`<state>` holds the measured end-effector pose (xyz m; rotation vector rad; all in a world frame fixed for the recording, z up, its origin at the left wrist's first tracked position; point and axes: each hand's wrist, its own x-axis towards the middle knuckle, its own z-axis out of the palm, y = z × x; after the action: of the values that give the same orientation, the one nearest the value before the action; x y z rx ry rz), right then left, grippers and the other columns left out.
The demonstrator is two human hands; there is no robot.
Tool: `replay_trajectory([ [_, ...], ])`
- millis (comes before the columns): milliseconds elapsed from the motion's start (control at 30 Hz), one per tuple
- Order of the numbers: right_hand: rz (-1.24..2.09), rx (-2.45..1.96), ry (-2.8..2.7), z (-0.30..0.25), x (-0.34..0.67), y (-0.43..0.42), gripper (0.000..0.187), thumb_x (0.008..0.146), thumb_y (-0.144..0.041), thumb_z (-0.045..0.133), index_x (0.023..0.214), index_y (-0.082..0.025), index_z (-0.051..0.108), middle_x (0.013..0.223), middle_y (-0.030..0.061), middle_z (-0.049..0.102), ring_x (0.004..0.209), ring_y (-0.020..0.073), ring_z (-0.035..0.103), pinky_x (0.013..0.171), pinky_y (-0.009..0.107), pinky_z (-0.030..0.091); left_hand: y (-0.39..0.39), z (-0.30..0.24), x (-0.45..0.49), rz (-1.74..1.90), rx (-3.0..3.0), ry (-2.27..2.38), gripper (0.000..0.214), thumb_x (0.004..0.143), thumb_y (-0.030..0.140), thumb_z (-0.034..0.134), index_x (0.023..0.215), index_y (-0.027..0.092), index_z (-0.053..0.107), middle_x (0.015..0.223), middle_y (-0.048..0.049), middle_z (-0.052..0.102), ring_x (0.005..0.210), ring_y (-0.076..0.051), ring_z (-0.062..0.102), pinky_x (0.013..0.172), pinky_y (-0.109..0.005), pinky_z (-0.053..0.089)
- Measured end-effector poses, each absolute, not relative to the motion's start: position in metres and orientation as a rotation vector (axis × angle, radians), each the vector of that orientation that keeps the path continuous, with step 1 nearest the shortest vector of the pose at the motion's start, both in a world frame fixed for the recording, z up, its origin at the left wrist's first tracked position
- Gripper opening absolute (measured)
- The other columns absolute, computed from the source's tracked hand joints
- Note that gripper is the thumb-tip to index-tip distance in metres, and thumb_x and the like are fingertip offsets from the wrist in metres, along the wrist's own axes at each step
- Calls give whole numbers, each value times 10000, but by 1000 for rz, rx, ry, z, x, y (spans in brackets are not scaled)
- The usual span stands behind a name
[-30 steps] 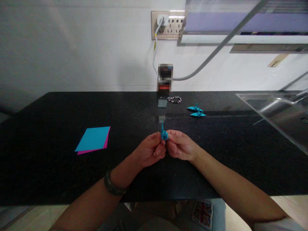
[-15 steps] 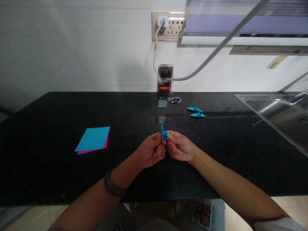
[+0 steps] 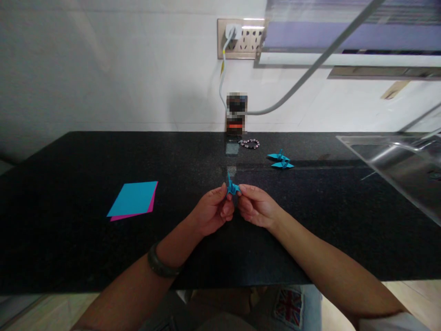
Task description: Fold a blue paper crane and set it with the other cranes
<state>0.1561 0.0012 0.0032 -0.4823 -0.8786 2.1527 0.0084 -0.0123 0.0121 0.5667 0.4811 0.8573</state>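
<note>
A small blue origami crane [image 3: 233, 187] is held above the dark counter, between my two hands. My left hand [image 3: 215, 209] pinches its left side between thumb and fingers. From the other side, my right hand [image 3: 257, 206] grips its right tip the same way. One thin point of the crane sticks up past my left thumb, while parts of its body are hidden by my fingertips. Two more blue paper cranes [image 3: 282, 164] lie close together on the counter, beyond my right hand. To the left lies a stack of square paper [image 3: 134, 197], blue on top with pink showing beneath.
A beaded bracelet [image 3: 251, 144] lies near the wall, beside a blurred-out upright object [image 3: 236, 112]. A cable runs from there up to the wall socket [image 3: 241, 39]. At the right, a metal sink [image 3: 406, 161] is set into the black counter [image 3: 86, 257].
The crane has turned in my fingers, and its right tip now shows. Both hands have shifted slightly up and away from me, with my fingertips a little farther apart.
</note>
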Motion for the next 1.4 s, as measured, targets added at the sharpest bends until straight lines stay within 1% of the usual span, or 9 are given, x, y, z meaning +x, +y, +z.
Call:
replay_trajectory([
  [200, 2131, -510, -878, 4, 157, 2, 162, 795, -316, 518, 741, -165, 497, 397, -84, 451, 289, 41, 297, 288, 137, 285, -10, 11, 7, 877, 551, 512, 290, 848, 355, 418, 671, 143, 506, 379, 51, 412, 341, -46, 326, 387, -169, 298],
  [400, 2129, -505, -905, 2, 159, 3, 162, 802, -313, 504, 734, -168, 479, 390, -89, 436, 287, 38, 277, 291, 139, 282, -10, 11, 6, 878, 547, 496, 295, 851, 348, 417, 665, 137, 508, 373, 48, 411, 346, -46, 319, 386, -167, 286],
  [600, 2111, -533, -922, 5, 158, 2, 180, 786, -329, 525, 729, -165, 479, 376, -88, 444, 275, 38, 284, 287, 140, 288, -11, 14, 6, 884, 529, 480, 293, 838, 351, 444, 657, 133, 518, 377, 47, 410, 351, -45, 325, 391, -167, 297],
  [833, 2116, -568, -898, 5, 159, 2, 187, 788, -306, 526, 683, -161, 475, 330, -90, 430, 240, 40, 280, 258, 137, 267, -11, 18, 5, 875, 500, 485, 276, 819, 320, 480, 641, 117, 538, 391, 45, 399, 373, -45, 348, 397, -163, 304],
  [1167, 2136, -561, -880, 8, 162, 3, 156, 790, -278, 512, 697, -155, 490, 321, -92, 423, 230, 40, 281, 250, 134, 262, -9, 20, 2, 878, 439, 460, 288, 854, 247, 371, 623, 131, 498, 384, 42, 376, 363, -56, 333, 387, -168, 292],
  [1400, 2098, -603, -901, 8, 163, 4, 167, 781, -285, 525, 680, -157, 489, 310, -94, 408, 227, 40, 265, 251, 140, 264, -8, 24, -1, 917, 404, 472, 273, 851, 235, 371, 617, 137, 474, 392, 49, 353, 364, -55, 322, 382, -165, 283],
])
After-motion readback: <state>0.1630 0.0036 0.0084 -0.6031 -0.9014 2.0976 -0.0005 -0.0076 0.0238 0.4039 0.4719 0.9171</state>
